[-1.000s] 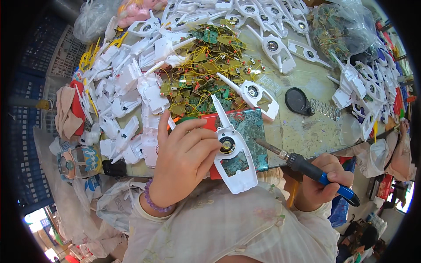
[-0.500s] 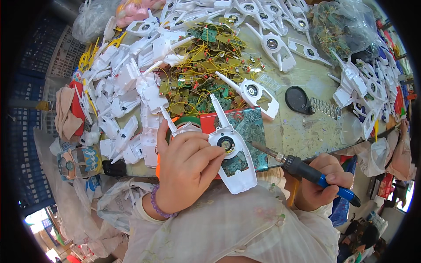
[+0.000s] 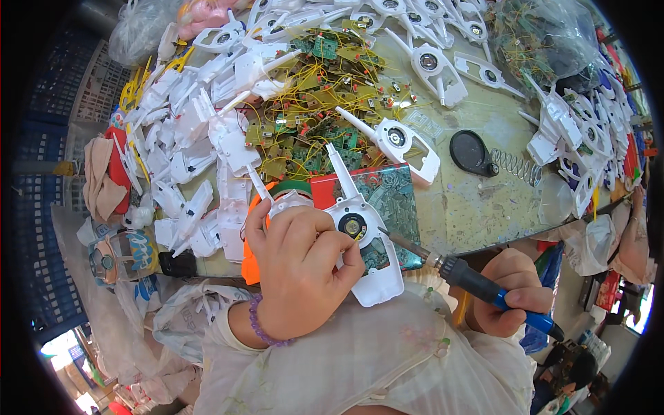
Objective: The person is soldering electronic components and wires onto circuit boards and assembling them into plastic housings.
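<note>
In front of me a white plastic shell half with a long narrow arm and a round black speaker lies over a red and green printed booklet. My left hand is bent over the shell's left side, thumb and index finger pinched together below the speaker. Whatever lies in that pinch is too small or hidden to name. My right hand grips a blue-handled soldering iron, its thin metal tip beside the speaker's right rim. An orange round object is partly covered by my left hand.
Circuit boards with yellow wires are heaped mid-table. White shell parts pile up at left, with more speaker shells behind. A black round stand with a wire coil is at right. A jar stands at left.
The soldering iron's tip has moved left to the speaker's edge. My left hand's pinch has shifted down, away from the speaker, which shows more fully now.
</note>
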Demonstrator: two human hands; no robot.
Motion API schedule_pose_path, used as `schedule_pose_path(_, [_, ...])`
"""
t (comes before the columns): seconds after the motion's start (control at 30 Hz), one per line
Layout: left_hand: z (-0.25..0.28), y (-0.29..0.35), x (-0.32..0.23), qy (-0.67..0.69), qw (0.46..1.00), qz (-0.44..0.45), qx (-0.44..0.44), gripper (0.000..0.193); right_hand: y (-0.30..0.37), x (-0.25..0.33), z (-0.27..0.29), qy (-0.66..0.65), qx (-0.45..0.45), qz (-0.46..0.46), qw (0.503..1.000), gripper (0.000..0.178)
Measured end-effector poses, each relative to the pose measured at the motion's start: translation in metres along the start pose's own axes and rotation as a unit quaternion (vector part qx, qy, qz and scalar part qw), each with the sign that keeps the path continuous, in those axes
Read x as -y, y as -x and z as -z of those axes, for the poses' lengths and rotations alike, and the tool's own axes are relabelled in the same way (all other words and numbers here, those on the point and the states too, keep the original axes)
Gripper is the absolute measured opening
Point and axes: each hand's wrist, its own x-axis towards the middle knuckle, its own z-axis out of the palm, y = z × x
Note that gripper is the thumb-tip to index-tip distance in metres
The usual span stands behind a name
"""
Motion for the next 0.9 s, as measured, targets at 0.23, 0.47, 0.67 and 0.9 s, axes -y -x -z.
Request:
schedule_pose_path(0.23, [-0.0047, -0.0015, -0.0045, -0.008, 1.0, 0.018, -0.01, 0.018, -0.0023, -0.0044, -0.0004, -0.03, 0.053, 0.023, 0.998, 0.028])
schedule_pose_path(0.47, [-0.0049, -0.0004, -0.0037, -0.009, 1.0, 0.014, -0.016, 0.018, -0.0028, -0.0041, -0.0053, -0.03, 0.063, 0.034, 0.997, 0.029])
schedule_pose_path(0.67, [-0.0044, -0.0001, -0.003, -0.009, 1.0, 0.014, -0.014, 0.018, -0.0025, -0.0055, -0.0067, -0.034, 0.071, 0.043, 0.996, 0.03])
schedule_pose_path(0.9, [-0.0047, 0.0002, -0.0031, -0.001, 1.0, 0.018, -0.008, 0.018, -0.0037, -0.0037, -0.0068, -0.027, 0.084, 0.034, 0.995, 0.03])
